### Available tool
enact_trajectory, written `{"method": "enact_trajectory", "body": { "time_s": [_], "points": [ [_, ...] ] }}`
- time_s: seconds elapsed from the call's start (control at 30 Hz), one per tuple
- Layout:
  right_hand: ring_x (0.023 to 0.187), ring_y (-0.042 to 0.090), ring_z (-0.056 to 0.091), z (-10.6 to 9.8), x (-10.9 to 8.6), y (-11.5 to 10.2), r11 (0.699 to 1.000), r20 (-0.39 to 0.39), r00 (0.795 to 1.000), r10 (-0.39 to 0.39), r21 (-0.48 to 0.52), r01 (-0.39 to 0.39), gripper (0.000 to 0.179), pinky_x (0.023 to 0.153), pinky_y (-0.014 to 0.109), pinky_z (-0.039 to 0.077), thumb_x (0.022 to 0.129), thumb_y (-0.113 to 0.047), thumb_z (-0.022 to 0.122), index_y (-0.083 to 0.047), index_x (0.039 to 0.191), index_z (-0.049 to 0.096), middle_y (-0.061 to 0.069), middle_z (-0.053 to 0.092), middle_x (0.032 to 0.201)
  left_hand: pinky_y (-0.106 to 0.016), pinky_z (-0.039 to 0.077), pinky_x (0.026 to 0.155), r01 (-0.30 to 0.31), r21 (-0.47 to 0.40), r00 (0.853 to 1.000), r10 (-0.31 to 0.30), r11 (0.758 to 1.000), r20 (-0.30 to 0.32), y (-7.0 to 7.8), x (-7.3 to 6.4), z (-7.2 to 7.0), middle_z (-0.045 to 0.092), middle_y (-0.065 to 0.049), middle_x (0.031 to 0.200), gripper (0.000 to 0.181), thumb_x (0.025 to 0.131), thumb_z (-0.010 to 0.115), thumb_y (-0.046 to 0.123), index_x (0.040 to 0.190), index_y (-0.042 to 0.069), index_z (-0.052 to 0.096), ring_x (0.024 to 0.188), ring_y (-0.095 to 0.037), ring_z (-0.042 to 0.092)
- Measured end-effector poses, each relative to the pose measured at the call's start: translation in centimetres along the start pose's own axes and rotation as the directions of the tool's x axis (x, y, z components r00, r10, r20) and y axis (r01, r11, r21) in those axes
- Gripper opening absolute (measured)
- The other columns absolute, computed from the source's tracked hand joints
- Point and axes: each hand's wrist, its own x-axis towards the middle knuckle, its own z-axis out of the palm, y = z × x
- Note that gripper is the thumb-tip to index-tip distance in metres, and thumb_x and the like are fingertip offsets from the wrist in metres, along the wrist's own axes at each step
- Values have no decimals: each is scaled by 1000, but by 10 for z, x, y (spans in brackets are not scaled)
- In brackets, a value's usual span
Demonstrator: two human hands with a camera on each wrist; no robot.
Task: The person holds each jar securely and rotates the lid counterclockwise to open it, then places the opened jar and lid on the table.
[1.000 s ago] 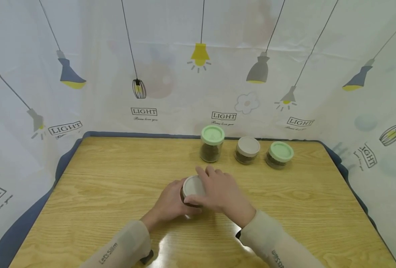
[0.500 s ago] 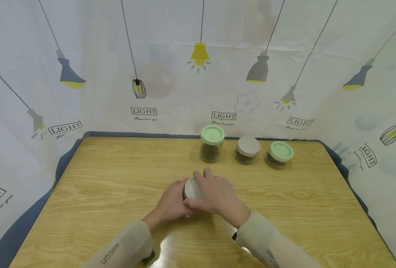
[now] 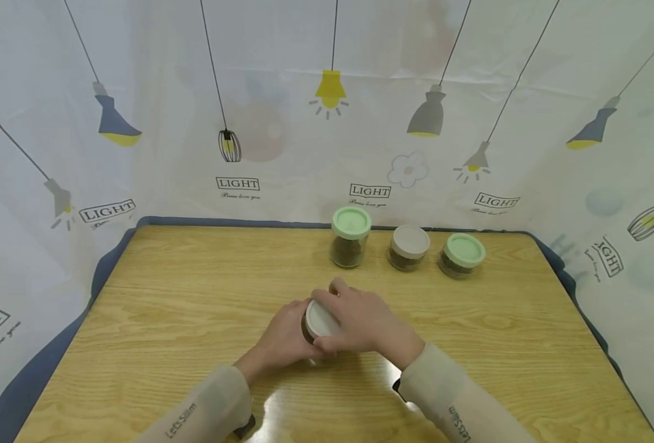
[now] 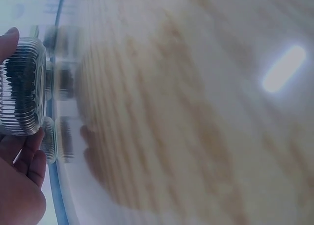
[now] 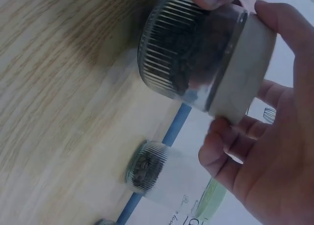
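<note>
A ribbed glass jar (image 5: 171, 43) with dark contents is held just above the table in the middle of the head view, tilted a little. Its pale grey lid (image 3: 321, 319) is on it. My left hand (image 3: 288, 335) grips the jar's glass body from the left, fingers and thumb around its side. From the right, my right hand (image 3: 362, 320) holds the lid by its rim, thumb on the near edge and fingers on the far edge. In the left wrist view the jar's ribbed side (image 4: 22, 87) shows between thumb and fingers.
Along the back of the wooden table (image 3: 194, 264) stand a tall jar with a green lid (image 3: 351, 237), a short jar with a grey lid (image 3: 408, 247) and a short jar with a green lid (image 3: 462, 255). A printed curtain (image 3: 282, 135) hangs behind the table.
My right hand has turned on the lid, its fingers shifting round the rim and drawing in closer. The left hand keeps its grip on the jar; the other jars stand unchanged.
</note>
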Motion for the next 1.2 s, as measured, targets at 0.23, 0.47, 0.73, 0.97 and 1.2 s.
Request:
{"method": "enact_trajectory", "body": {
  "time_s": [0.23, 0.47, 0.73, 0.97, 1.2],
  "points": [
    [86, 24, 63, -10, -2, -2, 985, 24, 985, 168, 39, -169, 98, 68, 40, 53, 76, -80, 55, -29, 154, 24, 7, 52, 129, -36, 50, 91, -3, -1, 1000, 3, 1000, -15, -1, 1, 2, 64, 12, 116, 83, 62, 86, 55, 133, 25, 53, 103, -8, 59],
    [95, 32, 64, -13, -2, -21, 945, -26, 945, 325, -33, -326, 93, 68, 46, 53, 79, -84, 44, -21, 147, 36, 10, 55, 123, -36, 49, 91, -7, -11, 1000, 6, 1000, -19, 1, 2, 4, 64, 13, 117, 83, 63, 85, 56, 133, 24, 54, 103, -8, 59],
    [83, 29, 64, -1, -1, -30, 944, -30, 946, 324, -50, -325, 92, 60, 42, 53, 76, -81, 55, -13, 138, 47, 15, 53, 122, -36, 50, 86, -38, 13, 997, 38, 999, -62, 1, 3, 5, 67, 6, 107, 79, 63, 86, 46, 131, 19, 57, 97, -11, 58],
    [76, 18, 58, 1, 0, -17, 986, -36, 988, 150, -65, -152, 73, 56, 34, 50, 76, -69, 67, -21, 129, 51, 6, 51, 108, -36, 49, 86, -4, 23, 999, 5, 1000, -51, 1, 2, 5, 65, 6, 107, 79, 60, 87, 48, 128, 20, 57, 97, -12, 57],
    [82, 13, 56, -3, 1, -4, 998, -12, 999, -31, -48, 30, 69, 60, 28, 47, 71, -58, 73, -30, 131, 51, -1, 51, 112, -34, 50, 86, 5, -11, 1000, -5, 1000, -11, -1, -2, 4, 63, 9, 111, 87, 61, 85, 57, 133, 22, 52, 98, -9, 57]
  ]
}}
